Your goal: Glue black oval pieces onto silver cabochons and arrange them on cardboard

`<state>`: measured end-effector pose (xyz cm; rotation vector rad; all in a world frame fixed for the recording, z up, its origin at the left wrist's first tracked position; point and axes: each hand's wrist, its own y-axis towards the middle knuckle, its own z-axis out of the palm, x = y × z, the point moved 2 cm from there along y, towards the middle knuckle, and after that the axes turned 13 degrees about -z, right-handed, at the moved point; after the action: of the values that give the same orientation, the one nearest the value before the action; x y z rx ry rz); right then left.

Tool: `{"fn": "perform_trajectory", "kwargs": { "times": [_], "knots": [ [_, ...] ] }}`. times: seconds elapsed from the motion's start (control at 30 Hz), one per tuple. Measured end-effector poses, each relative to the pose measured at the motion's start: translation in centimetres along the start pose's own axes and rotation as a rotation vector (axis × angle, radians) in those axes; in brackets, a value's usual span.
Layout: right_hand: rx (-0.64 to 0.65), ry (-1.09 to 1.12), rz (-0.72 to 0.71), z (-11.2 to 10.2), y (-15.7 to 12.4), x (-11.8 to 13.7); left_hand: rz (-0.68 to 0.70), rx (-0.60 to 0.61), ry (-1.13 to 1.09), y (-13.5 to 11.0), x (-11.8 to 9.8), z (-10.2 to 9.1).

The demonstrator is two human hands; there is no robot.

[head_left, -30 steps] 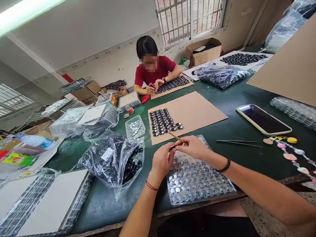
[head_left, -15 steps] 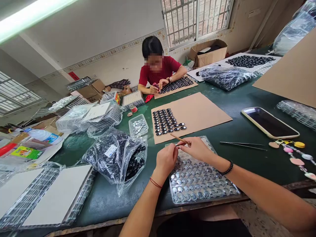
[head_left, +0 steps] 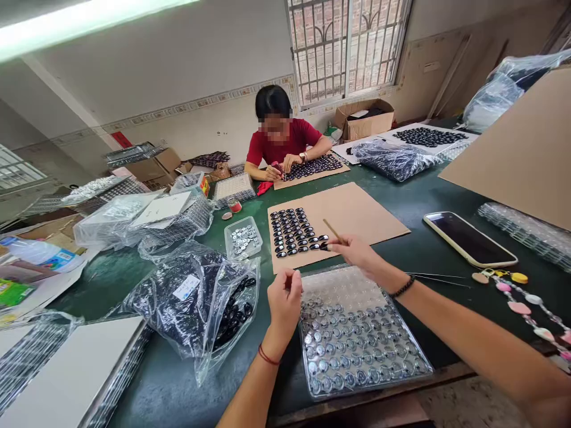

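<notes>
My right hand (head_left: 354, 248) pinches a thin wooden stick (head_left: 332, 229). Its fingertips also touch a small glossy black oval piece (head_left: 324, 245) at the end of a row on the brown cardboard sheet (head_left: 357, 208). Several rows of like black pieces (head_left: 288, 232) with pale shiny spots lie along the sheet's left side. Above the left corner of a clear plastic tray (head_left: 352, 386), my left hand (head_left: 285, 297) is closed with its fingers curled; whatever is in it is hidden. Round silvery parts fill the tray's near rows.
Left stand a plastic bag (head_left: 178, 303) of black pieces and a clear box (head_left: 229, 241) of small metallic discs. To the right lie tweezers (head_left: 439, 277), a phone (head_left: 470, 241) and a beaded strap (head_left: 520, 307). A co-worker (head_left: 283, 142) sits opposite, hands on another sheet.
My hands have parted. The right moved forward with the stick and a black piece to the cardboard; the left drew back to the left. The view has shifted slightly.
</notes>
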<state>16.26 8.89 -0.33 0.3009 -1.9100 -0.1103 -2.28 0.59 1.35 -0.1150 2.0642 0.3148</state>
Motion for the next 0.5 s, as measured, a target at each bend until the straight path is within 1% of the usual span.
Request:
{"fn": "perform_trajectory", "kwargs": {
  "times": [0.07, 0.13, 0.23, 0.3, 0.37, 0.5],
  "knots": [
    [-0.023, -0.121, -0.036, -0.6, 2.8, -1.4, 0.033, 0.015, 0.02, -0.2, -0.1, -0.1],
    [-0.004, -0.192, -0.071, -0.7, 5.5, -2.9, 0.098, 0.047, 0.1, -0.5, -0.3, 0.1],
    [0.026, -0.284, -0.1, -0.2, 8.3, -4.8, 0.192, 0.09, 0.213, -1.1, -0.6, 0.5],
    [0.051, -0.327, -0.098, 0.1, 9.2, -5.7, 0.231, 0.116, 0.252, -1.4, -0.7, 0.8],
    [0.078, -0.349, -0.093, 0.2, 9.6, -6.2, 0.263, 0.138, 0.27, -1.6, -0.8, 1.1],
    [0.104, -0.334, -0.107, 0.3, 9.5, -6.1, 0.314, 0.148, 0.295, -1.9, -0.9, 1.3]
  ]
}}
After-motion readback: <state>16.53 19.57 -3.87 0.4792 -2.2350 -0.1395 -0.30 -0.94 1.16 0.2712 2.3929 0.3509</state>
